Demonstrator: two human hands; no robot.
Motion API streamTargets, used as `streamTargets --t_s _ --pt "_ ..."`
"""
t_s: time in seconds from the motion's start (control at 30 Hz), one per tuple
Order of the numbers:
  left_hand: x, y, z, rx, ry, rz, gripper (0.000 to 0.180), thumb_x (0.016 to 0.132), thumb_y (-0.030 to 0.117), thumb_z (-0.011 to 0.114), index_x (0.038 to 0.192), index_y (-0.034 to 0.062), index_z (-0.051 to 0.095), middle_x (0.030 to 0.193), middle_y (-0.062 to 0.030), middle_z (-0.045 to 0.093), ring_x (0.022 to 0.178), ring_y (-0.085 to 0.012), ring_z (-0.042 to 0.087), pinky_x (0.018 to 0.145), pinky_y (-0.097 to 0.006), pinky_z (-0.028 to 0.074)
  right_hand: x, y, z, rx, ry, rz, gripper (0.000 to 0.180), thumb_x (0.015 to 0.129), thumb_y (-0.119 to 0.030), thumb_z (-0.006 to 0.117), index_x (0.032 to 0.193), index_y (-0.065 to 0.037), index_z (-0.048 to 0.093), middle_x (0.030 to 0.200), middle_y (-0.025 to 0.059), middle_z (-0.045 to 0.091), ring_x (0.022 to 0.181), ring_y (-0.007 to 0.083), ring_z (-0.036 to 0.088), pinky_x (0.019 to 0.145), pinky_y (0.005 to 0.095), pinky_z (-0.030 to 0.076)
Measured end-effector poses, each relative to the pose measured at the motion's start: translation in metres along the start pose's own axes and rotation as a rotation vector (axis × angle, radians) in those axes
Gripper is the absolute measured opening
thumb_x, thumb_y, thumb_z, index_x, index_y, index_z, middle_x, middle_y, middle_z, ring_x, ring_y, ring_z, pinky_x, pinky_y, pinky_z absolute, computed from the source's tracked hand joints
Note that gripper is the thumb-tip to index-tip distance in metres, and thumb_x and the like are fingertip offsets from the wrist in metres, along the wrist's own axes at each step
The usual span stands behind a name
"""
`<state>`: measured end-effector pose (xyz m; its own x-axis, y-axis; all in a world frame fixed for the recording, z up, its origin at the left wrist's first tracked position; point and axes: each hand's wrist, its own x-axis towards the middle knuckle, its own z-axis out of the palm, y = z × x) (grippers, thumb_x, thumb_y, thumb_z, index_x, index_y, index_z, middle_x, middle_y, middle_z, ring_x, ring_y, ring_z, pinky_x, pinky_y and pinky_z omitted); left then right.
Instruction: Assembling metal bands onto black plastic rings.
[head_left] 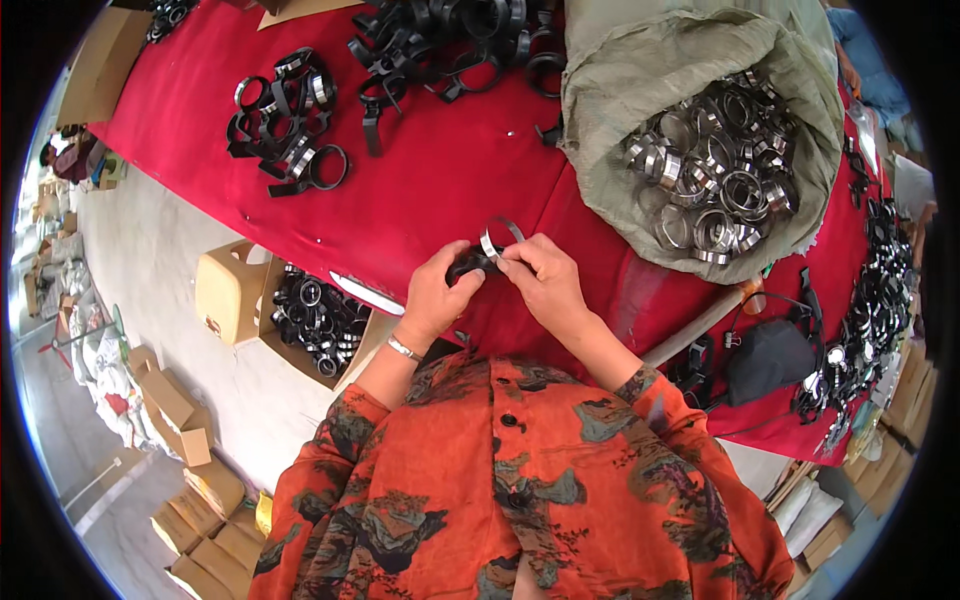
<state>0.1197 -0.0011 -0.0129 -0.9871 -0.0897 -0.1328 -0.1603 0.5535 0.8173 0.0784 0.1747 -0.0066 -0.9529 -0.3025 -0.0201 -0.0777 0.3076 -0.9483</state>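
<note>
Right at the near edge of the red-covered surface [440, 190], both hands meet over one small job. The left hand [435, 295] is closed around a black plastic piece [468, 265], thumb and fingers wrapped over it, a thin bracelet [403, 348] showing on that wrist. The right hand [545, 280] pinches a shiny metal band ring [498, 236] between its fingertips, holding it upright and touching the black piece, just above the cloth.

Beyond the right hand, a grey-green woven sack [610, 130] lies open on the surface, its mouth rolled back and full of the same silvery rings [715, 170]. Farther back, heaps of black clamps [285, 120] are scattered over the red cloth, with a bigger tangle of them at the far edge. Down to the left, beside the surface, an open cardboard box [235, 290] on the floor holds more black and silver pieces. To the right, near the edge, sits a small black pouch [770, 355].
</note>
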Motion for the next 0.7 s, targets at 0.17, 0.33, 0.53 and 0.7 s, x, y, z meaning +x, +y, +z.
streamTargets --t_s 0.17,0.33,0.53,0.7 --pt "-0.011 -0.021 -0.002 -0.888 -0.301 -0.719 0.026 0.088 0.017 0.057 0.106 -0.0014 0.057 0.090 -0.0094 0.064 0.062 -0.0106 0.056 0.055 -0.023 0.045 -0.015 0.005 0.008 -0.068 -0.064 0.024 0.006 0.078 -0.009 0.065 0.081 -0.004 0.062 0.074 0.0093 0.055 0.066 0.0247 0.057 0.059 0.0341 0.045" --pt "-0.009 -0.003 -0.011 -0.910 -0.392 -0.576 0.018 0.087 0.009 0.056 0.104 0.0033 0.055 0.090 -0.0067 0.063 0.063 -0.0103 0.054 0.057 -0.022 0.045 -0.011 -0.016 0.001 -0.041 0.003 -0.048 0.008 0.077 -0.005 0.065 0.083 -0.004 0.061 0.075 0.0096 0.056 0.066 0.0240 0.058 0.057 0.0331 0.046" --pt "-0.003 0.030 -0.028 -0.813 -0.368 -0.301 0.023 0.084 0.005 0.060 0.104 0.0026 0.051 0.094 -0.0041 0.059 0.074 -0.0092 0.056 0.061 -0.023 0.049 -0.004 -0.044 -0.005 -0.153 0.032 -0.220 0.010 0.076 -0.003 0.064 0.086 -0.005 0.061 0.076 0.0085 0.056 0.064 0.0251 0.058 0.055 0.0334 0.047" --pt "-0.002 0.046 -0.036 -0.746 -0.346 -0.286 0.022 0.082 0.004 0.061 0.101 0.0017 0.050 0.090 -0.0030 0.059 0.077 -0.0077 0.056 0.061 -0.022 0.049 -0.005 -0.055 -0.002 -0.181 0.039 -0.257 0.011 0.076 -0.003 0.064 0.086 -0.006 0.061 0.077 0.0083 0.055 0.065 0.0254 0.059 0.055 0.0342 0.048"
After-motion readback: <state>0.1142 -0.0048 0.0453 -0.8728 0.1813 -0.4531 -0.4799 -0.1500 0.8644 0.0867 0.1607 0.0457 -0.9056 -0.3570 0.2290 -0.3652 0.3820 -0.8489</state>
